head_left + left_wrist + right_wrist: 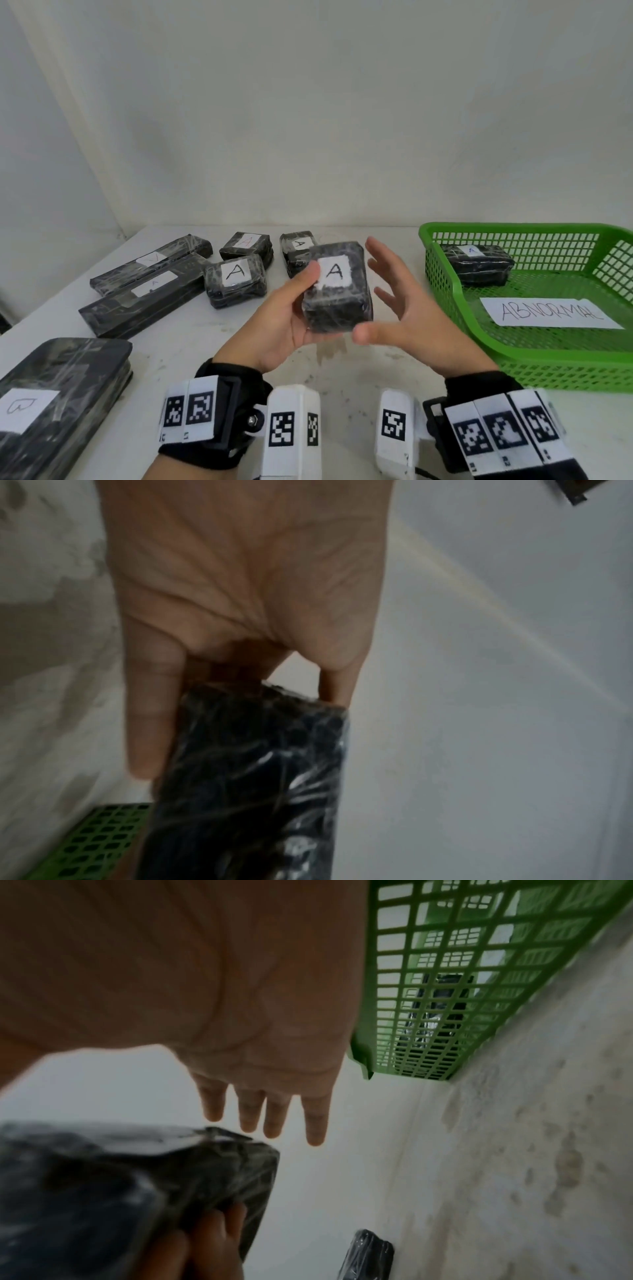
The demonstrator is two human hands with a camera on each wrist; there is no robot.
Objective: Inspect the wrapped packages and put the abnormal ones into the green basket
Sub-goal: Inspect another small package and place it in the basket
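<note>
My left hand (291, 308) grips a black plastic-wrapped package (337, 298) with a white label marked "A", lifted above the table centre. Its thumb lies by the label and its fingers curl under the package (253, 777). My right hand (394, 294) hovers just right of the package with fingers (274, 1118) straight and spread, not touching it. The green basket (445, 274) stands at the right with a paper reading "ABNORMAL" (548, 312) and one wrapped package (479, 265) inside.
Several wrapped packages lie on the white table: two long ones (147, 287) at the left, small "A"-labelled ones (236, 281) behind my hands, and a large flat one (51, 397) at the near left. A pale wall stands behind.
</note>
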